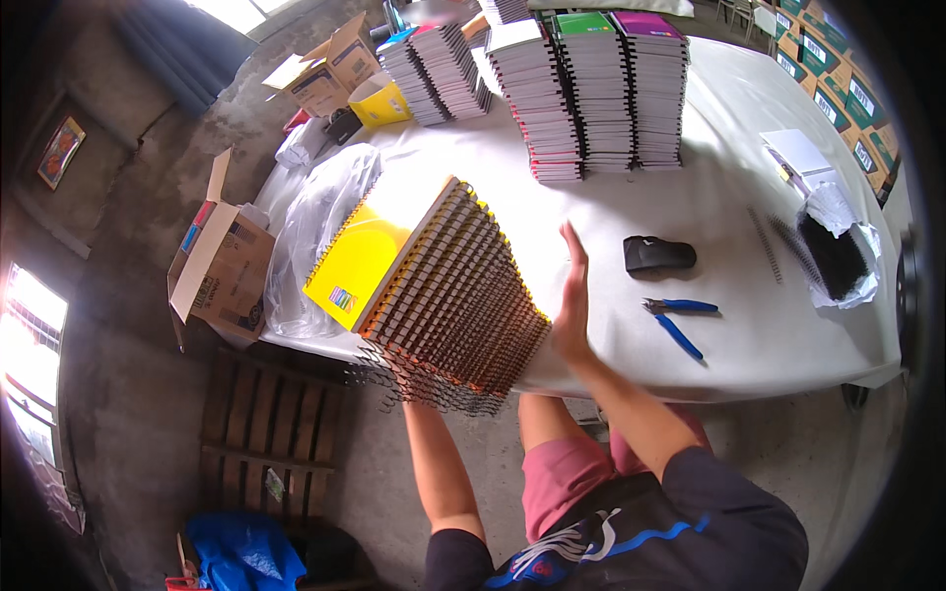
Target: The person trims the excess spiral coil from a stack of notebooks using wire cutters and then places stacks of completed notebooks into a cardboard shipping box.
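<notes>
A tall stack of spiral-bound notebooks (pixel 443 286) with a yellow cover on top stands tilted at the near left edge of the table. Its rows of dark coils face me, and several loose coils stick out at the lower end. My left hand (pixel 402 379) reaches in at that lower end; its fingers are hidden behind the coils. My right hand (pixel 572 300) is held upright by the stack's right side, flat with the fingers stretched out. Whether its palm touches the notebooks I cannot tell.
Blue-handled cutting pliers (pixel 680 320) and a black case (pixel 659 256) lie to the right. Beyond them are loose spiral coils (pixel 764 244) and a wrapped bundle of coils (pixel 833 251). Tall notebook stacks (pixel 601 98) stand at the back. Plastic wrap (pixel 315 236) and an open cardboard box (pixel 227 261) are at left.
</notes>
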{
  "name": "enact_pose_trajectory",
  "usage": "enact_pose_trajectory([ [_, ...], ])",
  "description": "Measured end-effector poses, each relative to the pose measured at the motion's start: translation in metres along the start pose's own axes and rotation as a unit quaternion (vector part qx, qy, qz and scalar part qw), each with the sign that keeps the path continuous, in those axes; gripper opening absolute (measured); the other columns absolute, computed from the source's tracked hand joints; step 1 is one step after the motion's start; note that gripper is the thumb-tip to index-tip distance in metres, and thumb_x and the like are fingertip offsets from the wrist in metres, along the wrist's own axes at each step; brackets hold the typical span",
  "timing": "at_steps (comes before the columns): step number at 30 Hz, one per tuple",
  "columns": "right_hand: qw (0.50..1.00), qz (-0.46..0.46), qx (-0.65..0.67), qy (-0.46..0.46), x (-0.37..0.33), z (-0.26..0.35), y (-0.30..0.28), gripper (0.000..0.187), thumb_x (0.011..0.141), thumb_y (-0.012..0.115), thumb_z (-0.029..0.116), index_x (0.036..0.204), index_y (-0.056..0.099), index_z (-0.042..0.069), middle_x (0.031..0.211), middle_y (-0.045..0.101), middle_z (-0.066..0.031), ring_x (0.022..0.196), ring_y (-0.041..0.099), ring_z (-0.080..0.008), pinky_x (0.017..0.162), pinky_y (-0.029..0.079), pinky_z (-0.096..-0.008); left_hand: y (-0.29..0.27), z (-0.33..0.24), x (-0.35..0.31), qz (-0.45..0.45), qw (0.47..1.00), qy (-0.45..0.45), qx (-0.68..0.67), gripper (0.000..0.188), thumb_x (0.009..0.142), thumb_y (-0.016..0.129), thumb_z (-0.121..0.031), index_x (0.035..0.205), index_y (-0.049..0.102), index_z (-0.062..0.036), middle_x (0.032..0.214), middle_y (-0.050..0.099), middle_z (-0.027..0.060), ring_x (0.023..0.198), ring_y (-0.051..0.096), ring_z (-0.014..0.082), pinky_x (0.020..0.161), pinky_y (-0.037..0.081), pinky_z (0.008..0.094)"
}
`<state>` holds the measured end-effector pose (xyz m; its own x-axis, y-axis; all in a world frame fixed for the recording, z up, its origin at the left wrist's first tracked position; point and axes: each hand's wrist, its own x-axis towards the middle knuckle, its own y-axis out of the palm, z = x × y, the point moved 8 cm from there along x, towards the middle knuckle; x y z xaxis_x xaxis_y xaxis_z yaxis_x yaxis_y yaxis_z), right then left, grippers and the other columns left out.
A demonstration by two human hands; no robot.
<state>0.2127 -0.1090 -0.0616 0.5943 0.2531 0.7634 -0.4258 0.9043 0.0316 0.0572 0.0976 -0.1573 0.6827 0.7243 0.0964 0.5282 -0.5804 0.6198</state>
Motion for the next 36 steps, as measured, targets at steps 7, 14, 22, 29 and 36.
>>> enact_pose_trajectory([
  [7, 0.979, -0.014, -0.042, 0.200, -0.091, 0.006, 0.041, 0.070, 0.094, 0.020, 0.051, 0.146, 0.019, 0.005, 0.151, 0.010, -0.0251, 0.141, 0.003, -0.0406, 0.106, -0.003, -0.0611, 0.009, 0.008, 0.028, 0.060, 0.994, -0.088, 0.035, 0.082, 0.086, 0.033, -0.070, 0.142, 0.027, -0.0106, 0.138, 0.039, 0.0136, 0.124, 0.041, 0.0284, 0.101, 0.036, 0.0453],
  [14, 0.977, -0.041, -0.110, 0.179, -0.090, 0.008, 0.042, 0.072, 0.093, 0.023, 0.050, 0.145, 0.020, 0.000, 0.150, 0.011, -0.0263, 0.139, 0.007, -0.0438, 0.106, -0.002, -0.0612, 0.010, 0.026, 0.035, 0.075, 0.989, -0.120, 0.028, 0.081, 0.086, 0.033, -0.070, 0.141, 0.030, -0.0099, 0.137, 0.041, 0.0127, 0.122, 0.043, 0.0276, 0.099, 0.039, 0.0447],
  [22, 0.978, 0.006, -0.081, 0.191, -0.091, 0.006, 0.042, 0.075, 0.094, 0.025, 0.051, 0.145, 0.015, -0.003, 0.150, 0.012, -0.0262, 0.140, 0.006, -0.0419, 0.108, -0.002, -0.0578, 0.025, 0.018, 0.031, 0.080, 0.991, -0.106, 0.020, 0.080, 0.087, 0.034, -0.069, 0.139, 0.035, -0.0090, 0.136, 0.042, 0.0117, 0.120, 0.045, 0.0267, 0.097, 0.042, 0.0441],
  [29, 0.989, -0.031, 0.083, 0.114, 0.020, 0.022, -0.008, 0.075, 0.095, 0.028, 0.058, 0.145, 0.021, 0.002, 0.138, 0.038, -0.0257, 0.130, 0.037, -0.0355, 0.108, 0.025, -0.0442, 0.033, -0.082, -0.028, -0.088, 0.972, 0.213, -0.042, 0.088, 0.083, 0.029, -0.076, 0.140, 0.034, -0.0095, 0.133, 0.044, 0.0125, 0.118, 0.047, 0.0280, 0.097, 0.041, 0.0434],
  [36, 0.949, 0.029, 0.262, 0.175, 0.061, 0.030, 0.041, 0.067, 0.097, 0.027, 0.054, 0.127, 0.045, -0.004, 0.106, 0.059, -0.0115, 0.100, 0.051, -0.0157, 0.091, 0.036, -0.0265, 0.135, -0.138, -0.045, -0.014, 0.899, 0.393, 0.194, 0.080, 0.088, 0.035, -0.067, 0.146, 0.023, -0.0130, 0.138, 0.038, 0.0128, 0.123, 0.042, 0.0259, 0.105, 0.030, 0.0396],
])
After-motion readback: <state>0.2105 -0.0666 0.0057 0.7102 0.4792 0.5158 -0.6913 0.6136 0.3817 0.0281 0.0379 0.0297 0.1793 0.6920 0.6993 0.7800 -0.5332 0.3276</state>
